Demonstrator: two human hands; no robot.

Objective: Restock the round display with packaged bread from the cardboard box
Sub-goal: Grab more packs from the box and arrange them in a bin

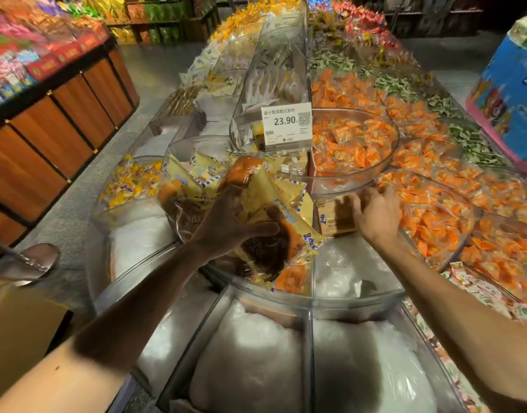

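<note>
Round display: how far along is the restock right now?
Done: several yellow bread packs lie in the round display. In hand: the left hand grips a bunch of packs above it; the right hand touches another pack there. Left: the white-lined front compartments hold no bread; the cardboard box hides its contents.

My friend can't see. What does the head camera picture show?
A person's left hand grips several packs of bread above the round clear display, while the right hand reaches onto another bread pack lying in it. Bins of orange snack packs lie to the right, and a price tag reads 23.90.
</note>
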